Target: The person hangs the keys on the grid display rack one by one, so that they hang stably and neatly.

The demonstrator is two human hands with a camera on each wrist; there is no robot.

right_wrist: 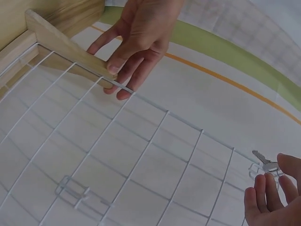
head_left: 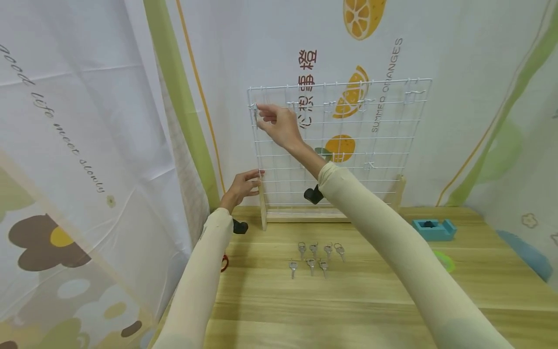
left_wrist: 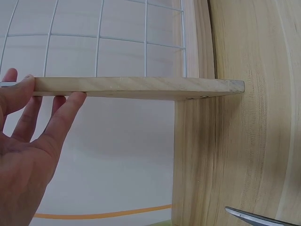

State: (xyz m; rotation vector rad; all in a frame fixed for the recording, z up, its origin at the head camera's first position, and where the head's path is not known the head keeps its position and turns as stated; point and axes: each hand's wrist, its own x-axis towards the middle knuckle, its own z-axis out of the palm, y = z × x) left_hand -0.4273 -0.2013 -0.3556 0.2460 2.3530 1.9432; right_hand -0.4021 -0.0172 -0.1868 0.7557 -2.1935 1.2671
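Here's the left hand [head_left: 245,185], thumb and fingers clamped on the wooden upright [left_wrist: 141,86] beside the wire grid [right_wrist: 188,162]. Up at the grid's top left corner, the right hand [head_left: 281,126] is at a key [right_wrist: 270,166] by a hook; whether its fingertips pinch it, I can't tell. 7 more keys [head_left: 310,262] lie on the surface [head_left: 270,295], 4 behind 3. Printed cloth [head_left: 244,43] reads "SUMMER ORANGES", "心想事橙", and, leftward, "good life meet slowly".
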